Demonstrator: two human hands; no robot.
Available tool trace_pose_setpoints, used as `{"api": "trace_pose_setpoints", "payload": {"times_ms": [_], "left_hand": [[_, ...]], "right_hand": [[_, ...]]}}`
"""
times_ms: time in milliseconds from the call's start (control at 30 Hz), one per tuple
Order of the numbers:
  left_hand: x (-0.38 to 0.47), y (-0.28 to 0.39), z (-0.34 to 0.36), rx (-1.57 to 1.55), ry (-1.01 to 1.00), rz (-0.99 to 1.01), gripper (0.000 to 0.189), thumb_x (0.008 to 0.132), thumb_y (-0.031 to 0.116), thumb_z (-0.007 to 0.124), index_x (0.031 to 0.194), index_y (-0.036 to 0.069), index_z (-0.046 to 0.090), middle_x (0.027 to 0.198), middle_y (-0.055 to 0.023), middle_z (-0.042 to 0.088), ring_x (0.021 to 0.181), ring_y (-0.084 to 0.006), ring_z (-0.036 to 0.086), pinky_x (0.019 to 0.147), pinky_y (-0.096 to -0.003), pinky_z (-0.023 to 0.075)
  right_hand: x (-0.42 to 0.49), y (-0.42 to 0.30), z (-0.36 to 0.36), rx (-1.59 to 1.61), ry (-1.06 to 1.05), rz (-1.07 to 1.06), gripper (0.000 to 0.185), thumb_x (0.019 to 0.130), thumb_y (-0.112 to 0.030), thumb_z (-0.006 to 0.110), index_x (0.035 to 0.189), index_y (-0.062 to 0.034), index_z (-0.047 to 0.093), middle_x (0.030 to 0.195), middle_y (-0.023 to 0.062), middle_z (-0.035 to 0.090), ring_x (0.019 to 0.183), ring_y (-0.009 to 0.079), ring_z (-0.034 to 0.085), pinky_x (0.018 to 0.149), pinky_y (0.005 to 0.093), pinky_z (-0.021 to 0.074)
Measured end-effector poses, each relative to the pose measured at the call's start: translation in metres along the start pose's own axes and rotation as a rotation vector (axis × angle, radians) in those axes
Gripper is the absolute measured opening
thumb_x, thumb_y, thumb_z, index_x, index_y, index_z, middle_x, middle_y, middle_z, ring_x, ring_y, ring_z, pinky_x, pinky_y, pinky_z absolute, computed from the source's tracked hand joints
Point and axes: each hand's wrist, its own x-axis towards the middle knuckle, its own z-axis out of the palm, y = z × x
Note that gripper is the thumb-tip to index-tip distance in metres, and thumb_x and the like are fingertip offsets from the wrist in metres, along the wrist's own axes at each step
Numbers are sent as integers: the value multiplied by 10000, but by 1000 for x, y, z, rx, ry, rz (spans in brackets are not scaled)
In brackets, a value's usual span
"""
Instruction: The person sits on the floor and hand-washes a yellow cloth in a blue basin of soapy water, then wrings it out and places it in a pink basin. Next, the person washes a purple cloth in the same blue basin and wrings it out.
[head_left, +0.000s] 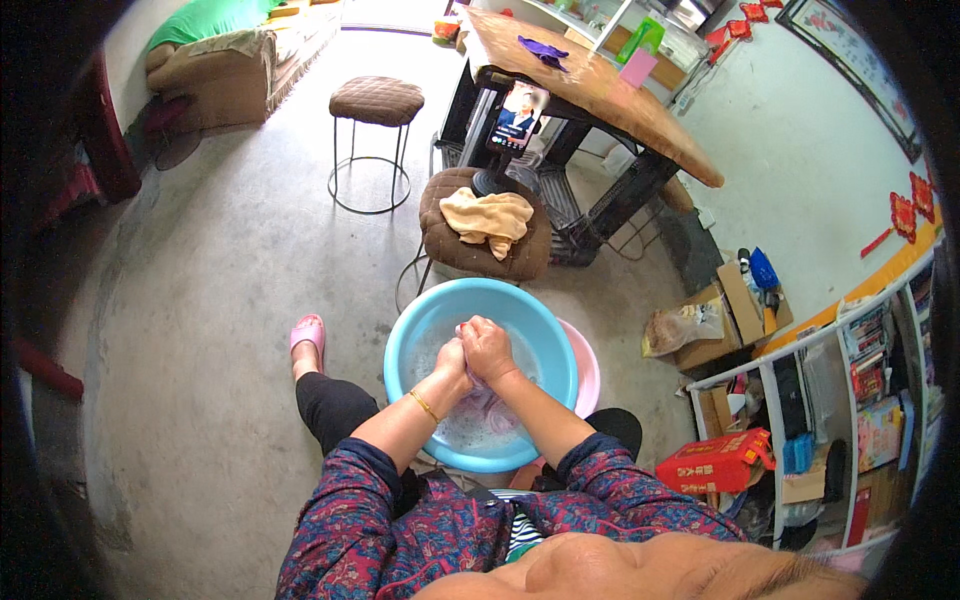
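Note:
A light blue basin (405, 345) with sudsy water stands before me between my knees. Over it, my left hand (451, 358) and my right hand (487, 346) press together, both closed around a wet pinkish cloth (501, 414). Part of the cloth hangs down from my hands into the suds; the rest is hidden inside my grip. On my left wrist is a gold-coloured bracelet (425, 406).
A pink basin (585, 367) shows behind the blue one. Ahead, a brown padded stool (450, 251) bears a beige cloth (487, 217) and a phone (517, 120) on a stand. Another stool (376, 101), a wooden-topped table (592, 82) and, at right, a shelf (772, 412) and red box (712, 461) stand around.

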Motion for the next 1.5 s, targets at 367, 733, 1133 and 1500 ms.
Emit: {"api": "trace_pose_setpoints", "payload": {"times_ms": [367, 733, 1133, 1500], "left_hand": [[21, -14, -14, 128, -14, -13, 254, 942, 277, 425, 944, 87, 594, 957, -82, 635, 873, -235, 608, 788, -401, 497], [38, -3, -9, 430, 395, 511, 311, 884, 234, 445, 1091, 37, 567, 1094, -127, 582, 1014, -235, 538, 888, -375, 433], [21, 5, -6, 176, -2, -10, 255, 877, 271, 457, 962, 62, 574, 919, -103, 627, 848, -244, 604, 763, -397, 500], [40, 3, -38, 550, -453, 137, 218, 908, 221, 443, 941, 75, 601, 923, -84, 635, 806, -227, 608, 708, -382, 504]], "right_hand": [[-22, 9, -3, -34, 12, -2, 256, 886, -283, 492, 839, -42, 566, 911, 206, 615, 790, 411, 588, 690, 500, 472], [-21, 76, 24, -334, -134, 174, 336, 869, -247, 494, 1131, -39, 531, 1081, 256, 506, 983, 438, 522, 846, 504, 439], [-14, 58, 13, 518, -172, 180, 371, 658, -116, 610, 1010, -42, 519, 884, 149, 598, 891, 257, 600, 774, 342, 478], [-44, -45, -25, 229, -6, -222, 124, 779, -153, 582, 868, -69, 588, 784, 155, 618, 745, 348, 615, 673, 406, 492]]}}
